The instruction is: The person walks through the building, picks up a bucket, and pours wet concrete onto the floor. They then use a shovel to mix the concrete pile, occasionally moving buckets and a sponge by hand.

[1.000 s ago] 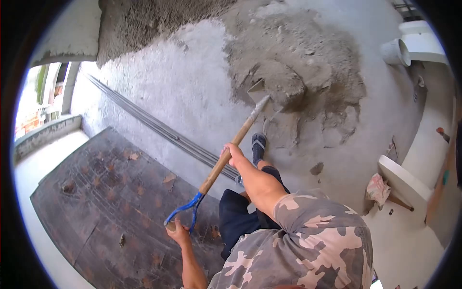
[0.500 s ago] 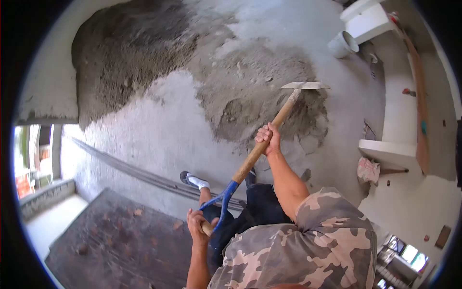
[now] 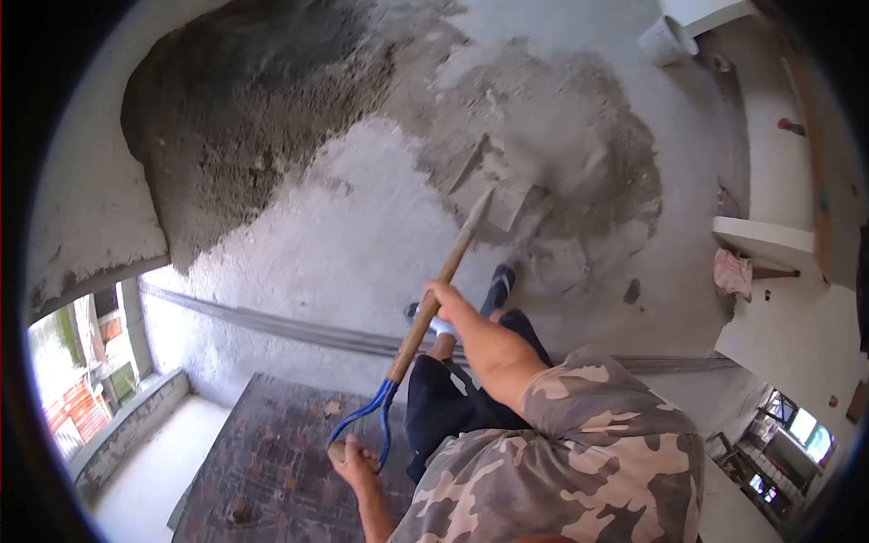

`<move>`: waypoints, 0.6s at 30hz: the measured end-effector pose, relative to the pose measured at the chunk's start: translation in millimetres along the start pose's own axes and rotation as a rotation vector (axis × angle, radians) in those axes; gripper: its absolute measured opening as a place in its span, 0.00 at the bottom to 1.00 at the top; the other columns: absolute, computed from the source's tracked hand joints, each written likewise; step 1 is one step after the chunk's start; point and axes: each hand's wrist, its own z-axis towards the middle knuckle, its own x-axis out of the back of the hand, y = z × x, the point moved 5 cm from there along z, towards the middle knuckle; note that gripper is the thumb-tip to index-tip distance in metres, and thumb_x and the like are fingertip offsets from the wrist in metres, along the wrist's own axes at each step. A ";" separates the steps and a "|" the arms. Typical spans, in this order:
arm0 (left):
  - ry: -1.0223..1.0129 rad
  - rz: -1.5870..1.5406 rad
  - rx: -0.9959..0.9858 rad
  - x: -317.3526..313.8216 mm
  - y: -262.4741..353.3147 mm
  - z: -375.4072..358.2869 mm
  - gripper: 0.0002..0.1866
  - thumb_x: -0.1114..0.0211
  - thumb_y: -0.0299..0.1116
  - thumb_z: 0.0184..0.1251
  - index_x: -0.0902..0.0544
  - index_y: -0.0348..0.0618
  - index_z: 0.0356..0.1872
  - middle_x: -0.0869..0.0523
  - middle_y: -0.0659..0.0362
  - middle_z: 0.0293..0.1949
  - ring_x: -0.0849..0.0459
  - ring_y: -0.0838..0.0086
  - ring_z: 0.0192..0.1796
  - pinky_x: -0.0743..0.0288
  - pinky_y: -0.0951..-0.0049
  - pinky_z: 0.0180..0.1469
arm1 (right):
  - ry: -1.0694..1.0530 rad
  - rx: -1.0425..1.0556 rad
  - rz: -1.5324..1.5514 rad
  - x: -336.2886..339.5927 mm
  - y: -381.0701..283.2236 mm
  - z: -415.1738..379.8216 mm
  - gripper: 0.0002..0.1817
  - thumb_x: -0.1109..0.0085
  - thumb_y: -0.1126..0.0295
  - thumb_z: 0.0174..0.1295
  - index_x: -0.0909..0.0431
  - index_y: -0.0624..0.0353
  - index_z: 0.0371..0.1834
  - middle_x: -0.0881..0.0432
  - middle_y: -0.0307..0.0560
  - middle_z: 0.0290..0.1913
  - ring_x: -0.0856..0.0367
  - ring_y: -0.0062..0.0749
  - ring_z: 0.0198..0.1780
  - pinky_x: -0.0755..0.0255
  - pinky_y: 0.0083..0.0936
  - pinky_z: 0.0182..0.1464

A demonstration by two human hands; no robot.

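I hold a shovel (image 3: 430,312) with a wooden shaft, a blue forked handle and a flat metal blade with raised sides. My left hand (image 3: 356,460) is closed round the grip at the handle's end, low in view. Farther up, my right hand (image 3: 439,299) wraps the shaft. The blade lies at the near edge of a grey sandy heap (image 3: 588,145), and the part of the heap beyond it looks blurred. My feet, in dark shoes (image 3: 500,285), stand just short of the blade.
A darker, wetter-looking pile (image 3: 244,118) spreads at the upper left. Long thin bars (image 3: 272,328) lie across the floor behind my feet, beside a dark board (image 3: 272,452). A white bucket (image 3: 668,42) stands at the upper right, and a sack (image 3: 731,273) sits by the right wall.
The shovel has swung left and back toward me; its blade, edge-on over the heap's right side before, now lies lower and flatter. My feet have shifted, and the heap's right part has spread.
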 end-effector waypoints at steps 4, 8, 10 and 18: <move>0.213 0.168 -0.088 86.1 16.2 3.6 0.14 0.34 0.32 0.63 0.30 0.45 0.42 0.28 0.63 0.23 0.31 0.81 0.15 0.35 0.80 0.15 | -0.018 -0.271 0.053 -38.2 150.0 24.1 0.06 0.40 0.72 0.53 0.27 0.60 0.29 0.24 0.50 0.26 0.22 0.45 0.26 0.25 0.45 0.29; 0.392 0.276 -0.135 111.9 27.6 1.6 0.11 0.37 0.32 0.64 0.30 0.45 0.41 0.32 0.65 0.19 0.32 0.81 0.13 0.38 0.78 0.11 | -0.028 -0.434 0.139 -58.1 210.7 25.8 0.07 0.40 0.73 0.53 0.29 0.60 0.30 0.28 0.48 0.25 0.24 0.44 0.25 0.24 0.43 0.28; 0.363 0.316 -0.132 92.9 35.3 18.8 0.10 0.37 0.32 0.64 0.30 0.45 0.40 0.32 0.65 0.19 0.33 0.81 0.13 0.38 0.78 0.12 | -0.033 -0.482 0.155 -55.7 206.2 43.7 0.06 0.41 0.71 0.57 0.29 0.57 0.30 0.27 0.48 0.23 0.23 0.43 0.26 0.24 0.47 0.32; 0.045 0.324 -0.374 -154.3 47.6 68.9 0.08 0.37 0.29 0.61 0.28 0.43 0.36 0.31 0.65 0.20 0.33 0.80 0.14 0.39 0.78 0.13 | -0.055 -0.113 0.246 3.9 -59.7 138.6 0.06 0.44 0.73 0.55 0.31 0.62 0.32 0.26 0.53 0.25 0.24 0.46 0.27 0.25 0.46 0.34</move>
